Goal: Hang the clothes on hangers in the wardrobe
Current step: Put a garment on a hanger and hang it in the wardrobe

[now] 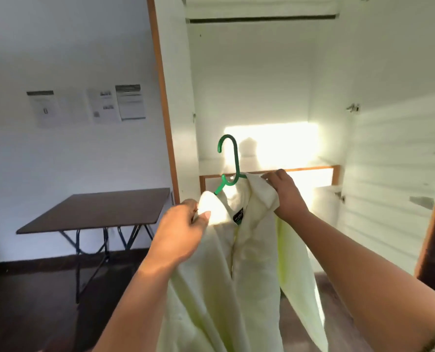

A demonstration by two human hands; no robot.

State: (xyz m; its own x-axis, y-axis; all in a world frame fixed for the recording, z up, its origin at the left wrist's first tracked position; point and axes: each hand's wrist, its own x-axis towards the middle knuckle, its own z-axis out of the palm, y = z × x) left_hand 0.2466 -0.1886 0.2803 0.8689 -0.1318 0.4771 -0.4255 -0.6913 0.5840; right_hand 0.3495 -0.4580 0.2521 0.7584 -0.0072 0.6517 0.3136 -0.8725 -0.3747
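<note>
- Fingers of the left hand point(183, 222) are curled together, thumb on top, and pinched on the left shoulder of the pale shirt point(236, 275); nothing else is held by that hand.
- Fingers of the right hand point(286, 193) are bent down over the right side of the collar, and the cloth is gripped there; the fingertips themselves are hidden behind the fabric, so how far apart they lie cannot be told.
- Shirt is held up in front of the open wardrobe point(313, 85), draped over the green hanger point(230, 163); the hook stands upright and free above the collar, well below the dark rail point(262, 19).
- Hanger's left arm is seen poking out bare beside the left shoulder, so the garment is judged not yet fully seated on that side.
- Handling, as judged: cloth is light, soft and limp, with no stiffness of its own; it will sag and slide off a smooth plastic arm if let go unevenly.
- Hanger is judged rigid and light; it is best taken at the neck under the hook once both shoulders are settled.
- Off to the left, a dark folding table point(97, 212) and papers on the wall point(87, 106) are noted.
</note>
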